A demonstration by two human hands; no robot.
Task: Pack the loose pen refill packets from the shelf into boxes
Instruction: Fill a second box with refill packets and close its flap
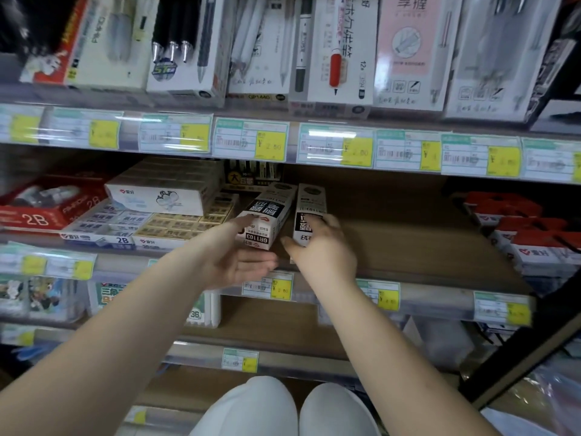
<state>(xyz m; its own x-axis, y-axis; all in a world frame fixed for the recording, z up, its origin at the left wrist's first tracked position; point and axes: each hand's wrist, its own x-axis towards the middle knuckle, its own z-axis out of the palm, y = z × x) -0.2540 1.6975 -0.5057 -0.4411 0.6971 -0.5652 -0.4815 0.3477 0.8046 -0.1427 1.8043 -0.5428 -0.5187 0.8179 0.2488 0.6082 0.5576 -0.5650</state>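
Note:
Two white refill boxes with black labels lie side by side on the wooden middle shelf (393, 234). My left hand (239, 259) grips the near end of the left refill box (270, 212), marked GR1103, with the thumb on top and the fingers under it. My right hand (323, 243) grips the near end of the right refill box (309, 202), fingers over its top. Both boxes look closed. No loose refill packets are visible.
Eraser boxes (163, 221) and a red 2B box (47, 209) are stacked left of the hands. Red-and-white boxes (531, 234) fill the shelf's right end. Pen boxes (261, 48) stand on the upper shelf. Price tags (251, 140) line the shelf edges. My knees (283, 410) are below.

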